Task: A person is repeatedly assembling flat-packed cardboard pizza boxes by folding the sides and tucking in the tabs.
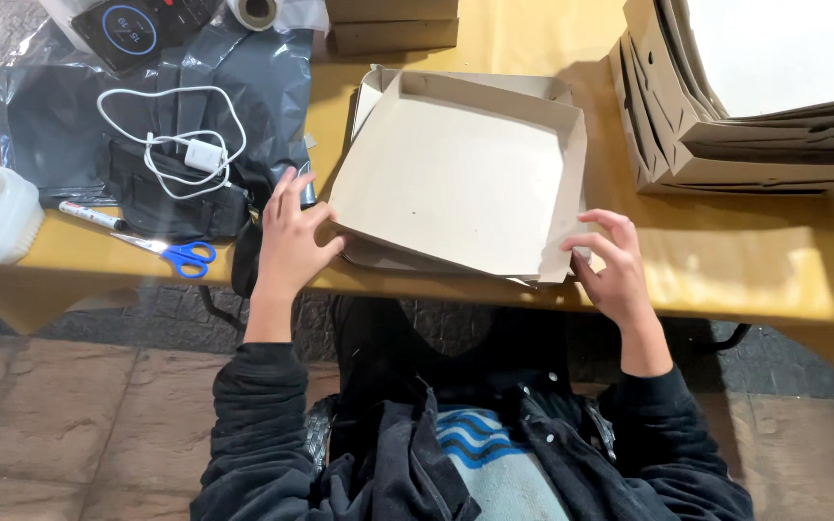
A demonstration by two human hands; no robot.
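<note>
My left hand [290, 246] presses flat against the near-left corner of the box [460, 178], fingers spread, nothing clenched. My right hand [615, 265] pinches the near-right flap, fingertips curled on its edge. The box sits tilted at the front edge of the bench [726, 260], half folded. Risk, as I judge it: the flap springs loose or the card creases, or the box slides off the edge into my lap.

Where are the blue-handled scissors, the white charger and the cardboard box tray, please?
blue-handled scissors [185, 257], head view, on the handle.
white charger [204, 154], head view, on the plug body.
cardboard box tray [456, 174], head view, on its floor.
</note>
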